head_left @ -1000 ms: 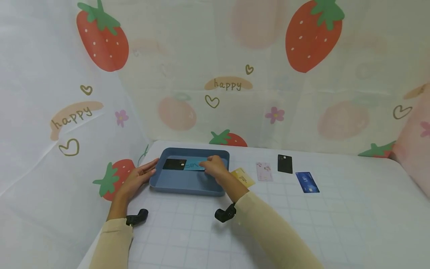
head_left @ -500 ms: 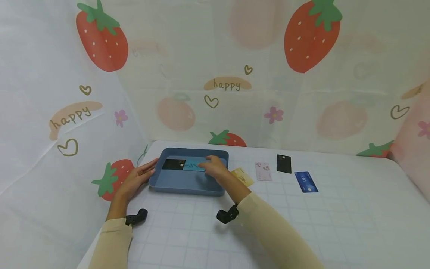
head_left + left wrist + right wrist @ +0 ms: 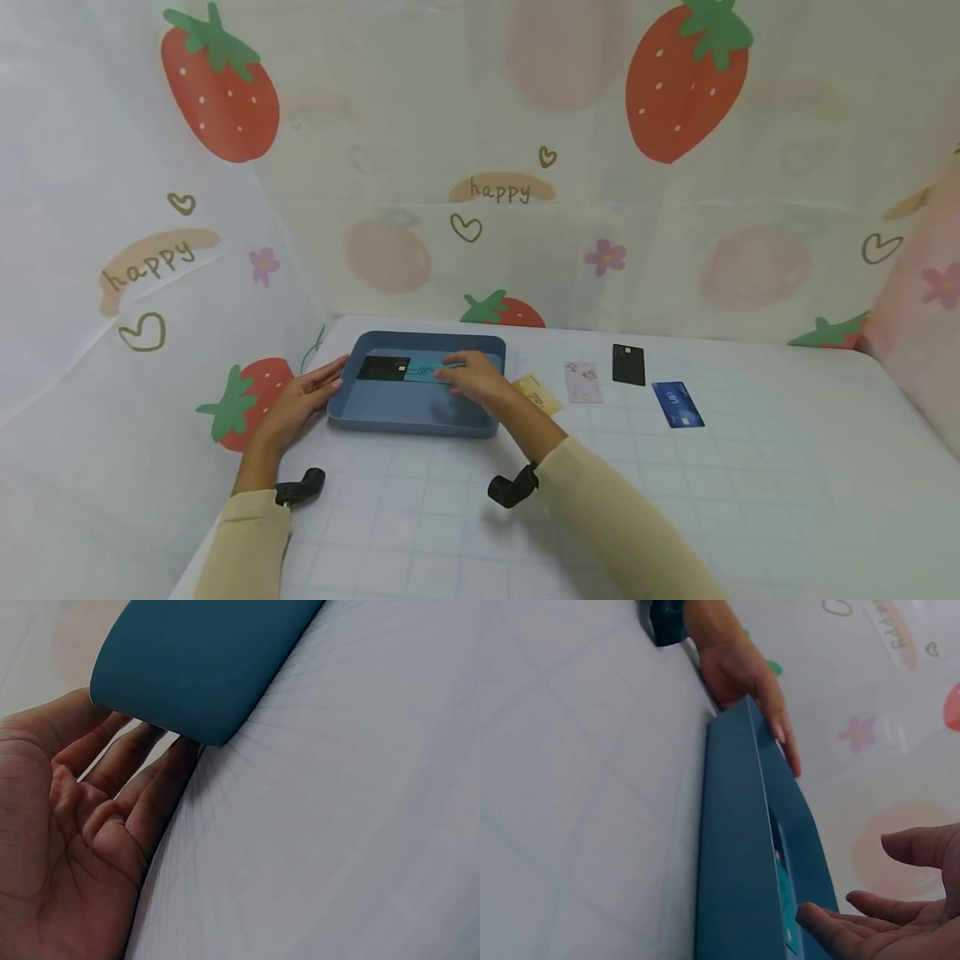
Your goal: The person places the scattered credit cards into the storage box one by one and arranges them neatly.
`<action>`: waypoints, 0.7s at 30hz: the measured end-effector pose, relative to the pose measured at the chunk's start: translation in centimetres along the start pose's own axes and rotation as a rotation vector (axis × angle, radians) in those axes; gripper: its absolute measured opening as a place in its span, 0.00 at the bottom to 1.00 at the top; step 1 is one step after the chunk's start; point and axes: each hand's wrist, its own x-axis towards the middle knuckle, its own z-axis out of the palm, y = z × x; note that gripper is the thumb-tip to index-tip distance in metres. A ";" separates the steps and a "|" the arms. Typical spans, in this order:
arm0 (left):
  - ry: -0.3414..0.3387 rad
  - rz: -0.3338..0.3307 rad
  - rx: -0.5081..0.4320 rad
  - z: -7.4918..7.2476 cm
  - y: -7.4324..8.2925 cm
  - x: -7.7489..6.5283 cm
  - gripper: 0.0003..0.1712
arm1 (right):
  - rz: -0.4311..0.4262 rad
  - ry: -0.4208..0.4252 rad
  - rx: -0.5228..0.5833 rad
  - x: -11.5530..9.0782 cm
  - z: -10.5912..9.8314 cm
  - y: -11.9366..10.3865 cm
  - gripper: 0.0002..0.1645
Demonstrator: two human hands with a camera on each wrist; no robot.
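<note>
The tray (image 3: 405, 408) is sitting at far left, likely light and stiff; its sides are offering firm holds. The left hand (image 3: 295, 404) is touching its left side with nearly straight fingers, gripping nothing. The right hand (image 3: 478, 380) is hanging, fingers parted, over the right end of the blue card (image 3: 422, 372), pinching nothing. This card is lying in the tray's far half, right of the black card (image 3: 381, 367); likely thin and slippery, it is suiting an edge grip.

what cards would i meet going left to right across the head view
Black card in the tray → light blue card → yellow card → pale pink card → second black card → dark blue card
</note>
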 end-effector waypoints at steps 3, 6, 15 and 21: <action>0.002 -0.004 0.003 0.0 0.0 0.0 0.32 | -0.024 -0.015 0.018 -0.3 0.0 -0.1 0.28; 0.004 -0.010 0.012 0.0 0.0 0.1 0.32 | -0.044 -0.031 0.030 -0.7 -0.1 -0.2 0.26; 0.007 -0.005 0.017 -0.1 -0.2 0.2 0.32 | -0.070 -0.057 0.034 -1.6 0.0 -0.5 0.21; 0.005 -0.009 0.000 0.0 -0.3 0.3 0.32 | -0.089 -0.071 0.027 -1.9 -0.1 -0.5 0.19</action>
